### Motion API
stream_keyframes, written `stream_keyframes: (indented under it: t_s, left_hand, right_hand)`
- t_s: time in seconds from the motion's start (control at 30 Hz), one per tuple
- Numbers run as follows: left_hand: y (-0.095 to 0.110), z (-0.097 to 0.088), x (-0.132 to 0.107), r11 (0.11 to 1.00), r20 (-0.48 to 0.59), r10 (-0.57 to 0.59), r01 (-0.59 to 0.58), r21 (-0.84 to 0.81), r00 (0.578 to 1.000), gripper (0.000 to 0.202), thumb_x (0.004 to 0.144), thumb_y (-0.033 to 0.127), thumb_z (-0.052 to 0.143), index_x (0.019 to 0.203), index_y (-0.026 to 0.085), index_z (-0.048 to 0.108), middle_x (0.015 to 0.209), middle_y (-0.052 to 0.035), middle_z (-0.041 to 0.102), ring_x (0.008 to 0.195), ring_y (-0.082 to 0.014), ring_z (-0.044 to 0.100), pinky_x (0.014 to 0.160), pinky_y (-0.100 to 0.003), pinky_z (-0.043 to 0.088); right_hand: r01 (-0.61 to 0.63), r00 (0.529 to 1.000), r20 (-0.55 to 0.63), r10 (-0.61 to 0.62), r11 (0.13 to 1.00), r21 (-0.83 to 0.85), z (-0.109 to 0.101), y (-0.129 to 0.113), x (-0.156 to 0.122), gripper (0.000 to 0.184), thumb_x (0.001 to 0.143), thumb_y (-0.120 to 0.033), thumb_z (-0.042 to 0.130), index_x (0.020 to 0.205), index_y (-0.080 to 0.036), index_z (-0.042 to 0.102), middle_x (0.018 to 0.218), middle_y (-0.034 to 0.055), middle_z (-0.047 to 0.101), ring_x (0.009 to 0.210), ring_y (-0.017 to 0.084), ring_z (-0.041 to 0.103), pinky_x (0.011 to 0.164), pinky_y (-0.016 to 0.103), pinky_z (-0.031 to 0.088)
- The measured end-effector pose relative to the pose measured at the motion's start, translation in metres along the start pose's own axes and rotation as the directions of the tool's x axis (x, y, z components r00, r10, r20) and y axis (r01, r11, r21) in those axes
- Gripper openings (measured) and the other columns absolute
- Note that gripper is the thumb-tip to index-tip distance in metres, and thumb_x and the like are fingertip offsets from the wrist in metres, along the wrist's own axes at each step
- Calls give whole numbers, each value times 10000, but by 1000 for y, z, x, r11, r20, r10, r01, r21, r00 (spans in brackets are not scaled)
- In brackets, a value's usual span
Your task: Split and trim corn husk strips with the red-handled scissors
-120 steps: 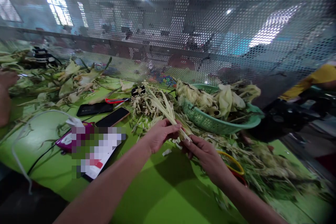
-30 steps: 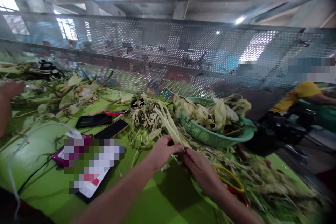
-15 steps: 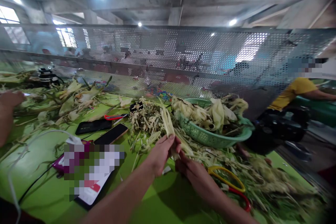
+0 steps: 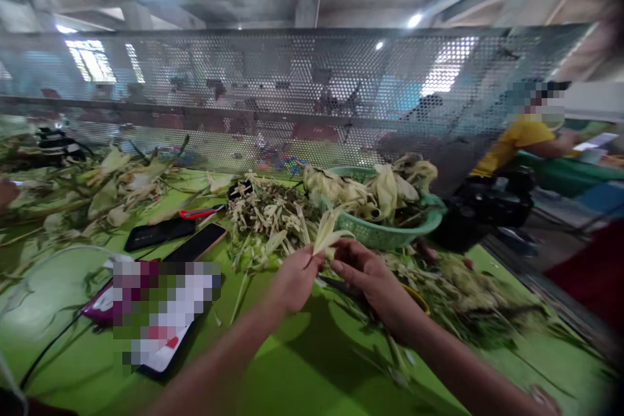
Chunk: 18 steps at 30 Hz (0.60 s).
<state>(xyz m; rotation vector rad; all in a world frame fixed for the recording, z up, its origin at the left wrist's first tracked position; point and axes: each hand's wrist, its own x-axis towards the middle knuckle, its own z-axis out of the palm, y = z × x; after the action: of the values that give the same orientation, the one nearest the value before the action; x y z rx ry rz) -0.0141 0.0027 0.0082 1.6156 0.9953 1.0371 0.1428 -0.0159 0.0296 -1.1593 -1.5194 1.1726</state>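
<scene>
My left hand (image 4: 294, 279) and my right hand (image 4: 370, 278) meet over the green table (image 4: 302, 364). Both pinch a pale piece of corn husk (image 4: 327, 234) that sticks up between them. Just behind lies a heap of husk scraps (image 4: 266, 211). A green plastic basket (image 4: 394, 231) full of husks stands right behind my right hand. Yellow-handled scissors (image 4: 419, 298) lie partly hidden under my right wrist.
Two dark phones (image 4: 158, 233) and red-handled scissors (image 4: 199, 212) lie at the left, with a purple packet (image 4: 104, 304) and a white cable nearer me. Husk litter (image 4: 468, 299) covers the table's right side. A perforated metal screen (image 4: 292, 97) closes the far edge. A person in yellow (image 4: 517, 140) sits at right.
The long husk bundle I held a second ago is now a short, split piece between my fingers. My hands have risen a little, and the view has swung to the right.
</scene>
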Motion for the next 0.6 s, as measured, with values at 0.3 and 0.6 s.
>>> stream_keyframes:
  t_s: [0.3, 0.6]
  left_hand:
    - [0, 9, -6, 954, 172, 17, -67, 294, 985, 343, 883, 354, 393, 1110, 217, 609, 938, -79, 691, 890, -234, 598, 839, -324, 435]
    - [4, 5, -4, 998, 169, 58, -63, 27, 984, 350, 910, 435, 353, 874, 177, 588, 811, -46, 577, 752, -168, 491, 691, -276, 389]
  right_hand:
    - [-12, 989, -140, 44, 975, 220, 0, 8, -3, 254, 664, -377, 753, 792, -173, 673, 705, -6, 618, 556, 94, 467, 517, 231, 371]
    - [67, 989, -143, -48, 989, 133, -5, 5, -2, 216, 751, -381, 671, 775, -173, 617, 642, -27, 552, 571, 105, 490, 581, 253, 442]
